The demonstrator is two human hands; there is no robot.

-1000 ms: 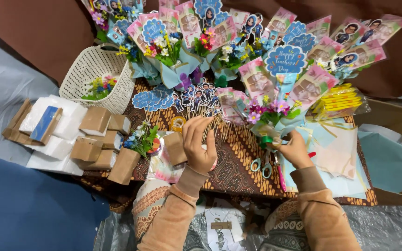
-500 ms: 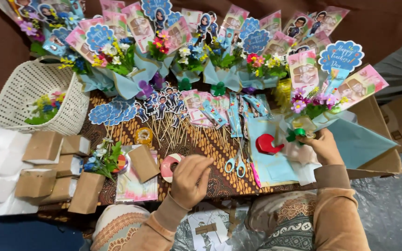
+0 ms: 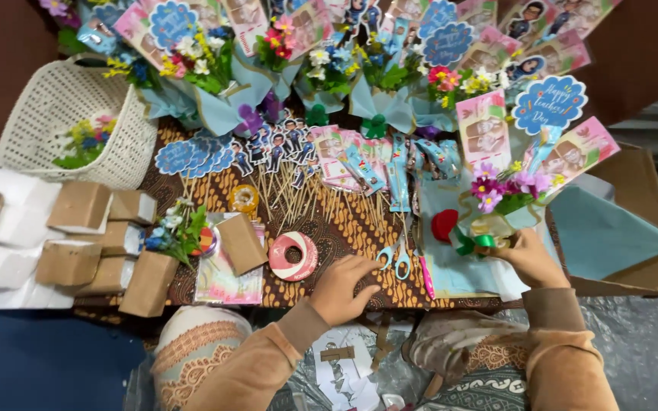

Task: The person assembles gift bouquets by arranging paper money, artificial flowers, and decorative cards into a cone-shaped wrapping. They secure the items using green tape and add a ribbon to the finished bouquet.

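Observation:
My right hand [image 3: 528,259] grips the base of a small flower bouquet [image 3: 506,199] with pink and purple blooms, card toppers and a green ribbon [image 3: 472,243], held over light blue paper [image 3: 451,266]. My left hand [image 3: 342,288] rests on the patterned brown cloth [image 3: 344,228], fingers bent, holding nothing. Its fingertips lie just left of blue-handled scissors [image 3: 397,257]. A pink tape roll [image 3: 293,256] sits to the left of that hand.
Finished bouquets [image 3: 215,68] line the back. Stick toppers [image 3: 283,152] and wrapped packets [image 3: 390,164] lie mid-table. A white woven basket [image 3: 55,106] stands at the left above brown-wrapped blocks [image 3: 78,205]. A box with blue paper [image 3: 611,236] sits right.
My left hand has come down from the middle of the table to the near edge by the scissors. The right hand keeps hold of the bouquet; the view has shifted.

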